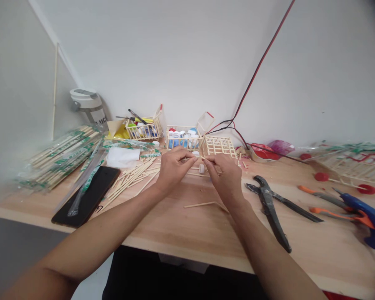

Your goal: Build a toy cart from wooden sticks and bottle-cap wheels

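Thin wooden stick (192,158) lies pinched between the fingertips of left hand (174,168) and right hand (225,177), above the wooden tabletop (175,225), just beside a stick lattice (220,146). Both hands grasp lightly, unclenched. Risk: uneven pinch pressure could snap or drop the stick; a knuckle could knock the lattice.

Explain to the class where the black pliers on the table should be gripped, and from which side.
Grip the black pliers by their two long handles, coming from the near side with the right hand. The handles splay toward the person and to the right, while the head points away up the table, so the handles are probably the easiest part to reach and wrap.
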